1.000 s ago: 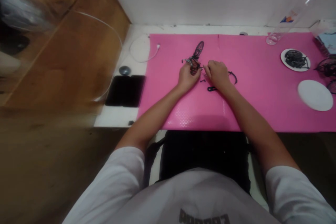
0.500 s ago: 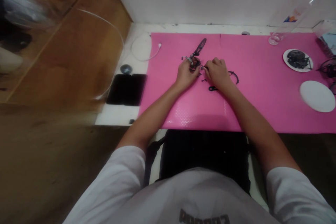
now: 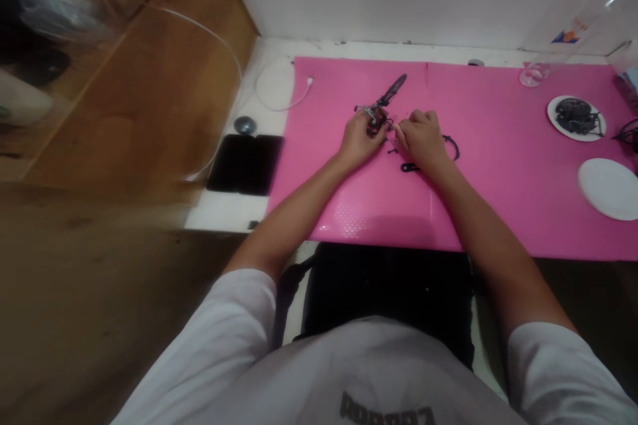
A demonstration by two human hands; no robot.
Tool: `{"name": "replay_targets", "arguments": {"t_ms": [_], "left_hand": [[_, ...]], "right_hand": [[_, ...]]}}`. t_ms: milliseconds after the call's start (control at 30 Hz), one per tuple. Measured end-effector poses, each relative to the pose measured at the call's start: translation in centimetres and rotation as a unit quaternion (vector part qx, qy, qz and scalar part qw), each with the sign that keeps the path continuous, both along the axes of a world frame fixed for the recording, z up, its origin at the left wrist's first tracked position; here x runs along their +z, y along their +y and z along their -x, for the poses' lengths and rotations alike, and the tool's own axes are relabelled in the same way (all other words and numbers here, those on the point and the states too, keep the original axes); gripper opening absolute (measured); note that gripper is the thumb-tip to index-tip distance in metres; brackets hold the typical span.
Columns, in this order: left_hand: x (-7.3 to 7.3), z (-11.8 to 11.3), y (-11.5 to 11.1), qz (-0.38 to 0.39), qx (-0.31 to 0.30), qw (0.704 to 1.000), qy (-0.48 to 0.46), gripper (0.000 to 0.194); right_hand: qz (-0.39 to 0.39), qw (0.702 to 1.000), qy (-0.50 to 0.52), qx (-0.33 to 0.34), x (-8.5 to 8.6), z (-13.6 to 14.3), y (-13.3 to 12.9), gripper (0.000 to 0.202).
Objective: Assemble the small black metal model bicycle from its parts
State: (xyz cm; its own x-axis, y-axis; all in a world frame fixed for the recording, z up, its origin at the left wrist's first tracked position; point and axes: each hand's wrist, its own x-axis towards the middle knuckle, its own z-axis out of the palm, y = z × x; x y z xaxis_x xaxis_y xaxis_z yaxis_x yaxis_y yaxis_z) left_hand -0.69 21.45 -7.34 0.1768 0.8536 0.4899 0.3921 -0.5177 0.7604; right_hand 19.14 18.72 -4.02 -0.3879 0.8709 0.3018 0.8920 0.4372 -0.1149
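Note:
My left hand [image 3: 359, 139] is closed around a small model bike [image 3: 377, 121] on the pink mat. One dark spoked wheel [image 3: 395, 89] points up and to the right, and silvery handlebars show over the fingers. Much of the bike's reddish-brown and black body is covered by the hand. Just to the right, my right hand [image 3: 421, 136] is pinched at the bike's near side; what lies between its fingertips is too small to make out. Beneath and beside that wrist lie a black curved part [image 3: 452, 145] and a short black piece [image 3: 409, 167].
At the right, a white plate [image 3: 554, 121] carries dark parts, with a bare white plate [image 3: 609, 188] nearer me. A clear plastic bottle [image 3: 532, 74] stands behind. Left of the pink mat [image 3: 349, 212] are a dark folded device [image 3: 245, 164], a round dark object [image 3: 244, 125] and a white cable [image 3: 299, 101].
The whole view has shifted slightly, moving the mat and plates rightward in the picture. My right fingertips have drawn back a little from the bike; my left hand keeps its hold.

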Motion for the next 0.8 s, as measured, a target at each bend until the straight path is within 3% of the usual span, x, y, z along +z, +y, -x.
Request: {"name": "replay_targets", "arguments": {"t_ms": [500, 800], "left_hand": [[-0.3, 0.1, 0.2, 0.024, 0.03, 0.999, -0.024, 0.03], [-0.1, -0.1, -0.1, 0.021, 0.01, 0.999, -0.022, 0.032]], "right_hand": [[0.015, 0.999, 0.048, 0.002, -0.3, 1.2, 0.2, 0.063], [0.004, 0.998, 0.053, -0.021, 0.0, 0.8, 0.2, 0.066]]}}
